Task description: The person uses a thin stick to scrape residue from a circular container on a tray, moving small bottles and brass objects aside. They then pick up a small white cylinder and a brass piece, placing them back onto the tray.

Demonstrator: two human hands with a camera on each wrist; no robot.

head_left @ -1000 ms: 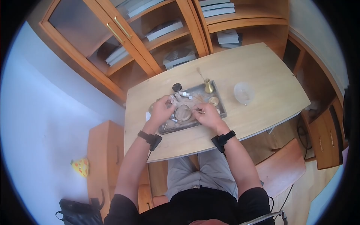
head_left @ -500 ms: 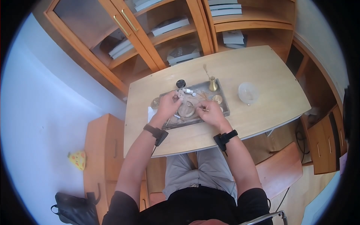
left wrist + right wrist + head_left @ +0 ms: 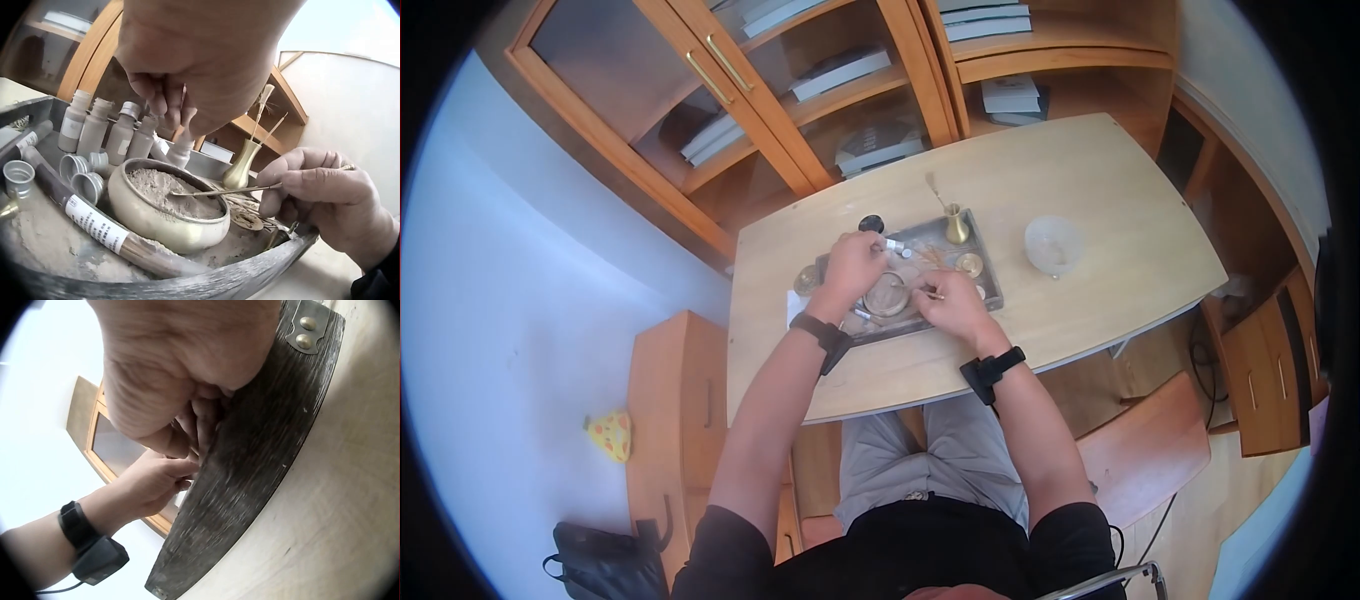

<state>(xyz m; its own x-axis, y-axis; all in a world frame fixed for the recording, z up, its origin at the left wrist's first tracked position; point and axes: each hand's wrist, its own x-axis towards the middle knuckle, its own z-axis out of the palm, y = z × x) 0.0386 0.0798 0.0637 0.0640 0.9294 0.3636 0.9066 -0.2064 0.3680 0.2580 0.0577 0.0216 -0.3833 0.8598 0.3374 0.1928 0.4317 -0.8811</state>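
Note:
My left hand point(image 3: 200, 62) reaches over the back of the dark tray point(image 3: 275, 275), its fingertips pinching the top of a small bottle point(image 3: 180, 154). Beside that bottle stands a row of several small powder-filled bottles point(image 3: 100, 122), one of them capped. My right hand point(image 3: 331, 194) holds a thin brass spoon point(image 3: 250, 189) at the tray's right side. The spoon's far end rests in the grey-brown powder filling a round brass bowl point(image 3: 169, 222). In the right wrist view the right hand point(image 3: 187, 369) hides the spoon almost wholly.
Loose silver caps point(image 3: 87, 187) and a labelled glass tube point(image 3: 94, 222) lie left of the bowl. A brass vase point(image 3: 242, 164) with slender tools stands at the tray's back right. A clear plastic bowl point(image 3: 1054, 247) sits right of the tray, a black round object point(image 3: 871, 224) behind it.
My left hand has moved from beside the bowl toward the back of the tray, turning palm down over the bottles. The right hand stays by the bowl with the spoon.

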